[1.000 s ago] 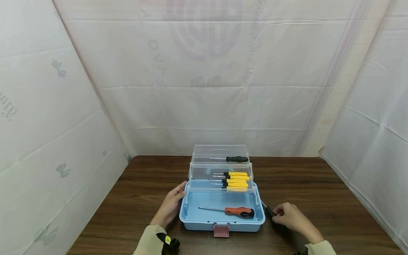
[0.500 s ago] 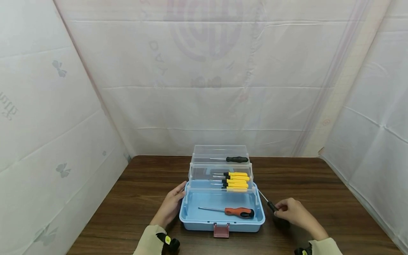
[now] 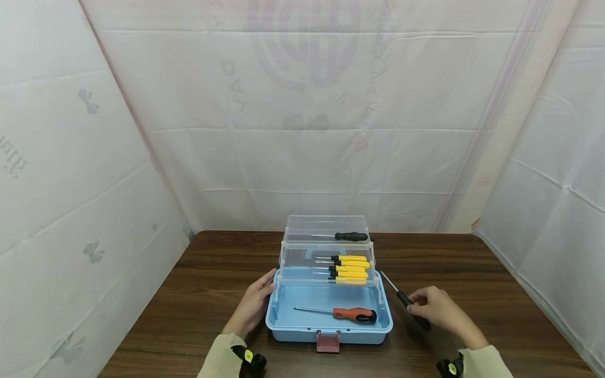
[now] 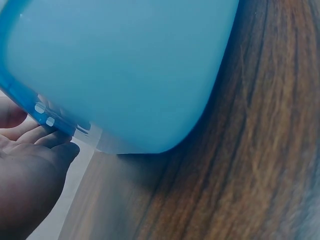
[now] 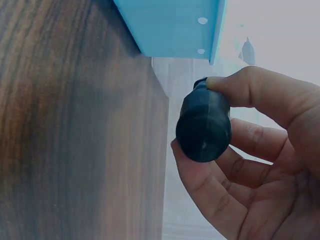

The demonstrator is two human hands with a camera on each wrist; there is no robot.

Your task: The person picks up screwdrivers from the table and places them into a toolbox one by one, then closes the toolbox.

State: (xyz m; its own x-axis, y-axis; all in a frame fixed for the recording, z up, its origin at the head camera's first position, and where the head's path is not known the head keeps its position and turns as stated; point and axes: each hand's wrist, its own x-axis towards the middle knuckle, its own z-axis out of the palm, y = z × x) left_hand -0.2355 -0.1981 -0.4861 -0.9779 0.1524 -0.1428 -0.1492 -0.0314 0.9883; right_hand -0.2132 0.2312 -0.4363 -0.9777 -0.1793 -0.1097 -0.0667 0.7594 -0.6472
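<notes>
My right hand pinches the black handle of a screwdriver between thumb and fingers, to the right of the blue toolbox. Its thin shaft points up and left, past the box's right rim. The handle's rounded black end faces the right wrist camera. On the other side, my left hand rests with fairly straight fingers against the box's left side, near the rim. Inside the box's bottom lies an orange and black screwdriver.
Clear trays fan out behind the toolbox. Several yellow-handled screwdrivers lie in the lower tray, and one black-handled screwdriver in the upper. A reddish latch hangs at the front. The brown wooden table meets white sheeting behind.
My right hand has lifted and shifted slightly right and away from me with the black screwdriver, whose shaft now shows more fully beside the box. The left hand has stayed put.
</notes>
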